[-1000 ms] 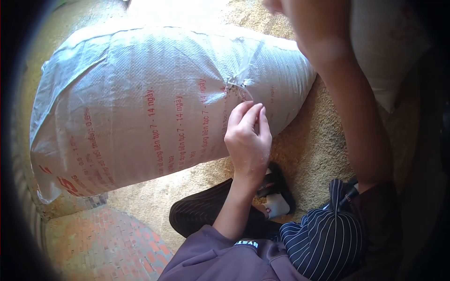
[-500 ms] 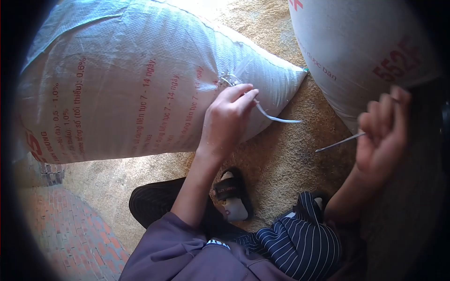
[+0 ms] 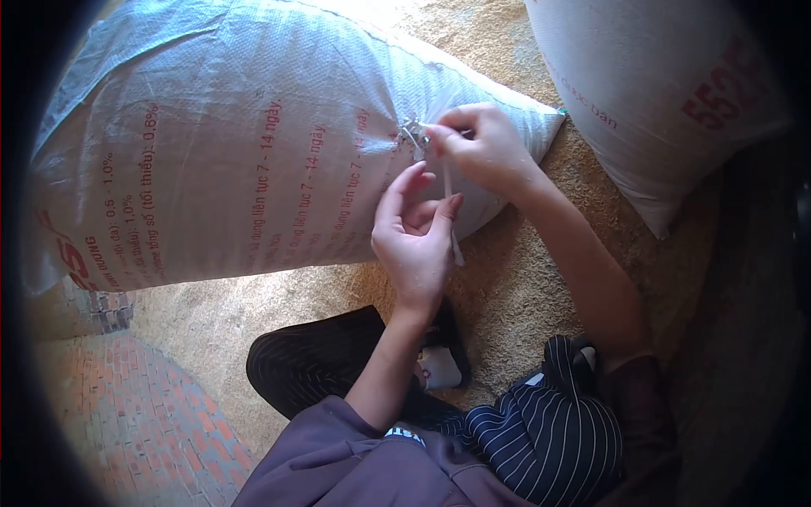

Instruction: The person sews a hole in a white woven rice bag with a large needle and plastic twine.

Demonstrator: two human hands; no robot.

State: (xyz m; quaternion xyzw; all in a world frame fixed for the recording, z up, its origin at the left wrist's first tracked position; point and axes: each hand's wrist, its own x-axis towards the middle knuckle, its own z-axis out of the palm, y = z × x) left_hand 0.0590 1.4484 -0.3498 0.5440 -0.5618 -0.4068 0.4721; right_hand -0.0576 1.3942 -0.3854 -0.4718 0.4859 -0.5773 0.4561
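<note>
A large white woven sack with red print lies on its side before me. Its side is gathered at a small puckered spot where white strands loop. My right hand is at that spot, thumb and forefinger pinched on a white strand. Just below, my left hand is palm up with fingers curved and thumb apart, fingertips close to the sack. A white strip hangs down behind the left thumb, its end showing below.
Another full white sack with red lettering stands at the upper right. Loose grain-like husks cover the floor around my feet. Brick paving shows at the lower left. My striped trouser leg is bent below the hands.
My right hand has come from the far right, where it held a thin stick-like piece, to the puckered spot. My left hand has let go of the white strip, dropped slightly and turned palm up.
</note>
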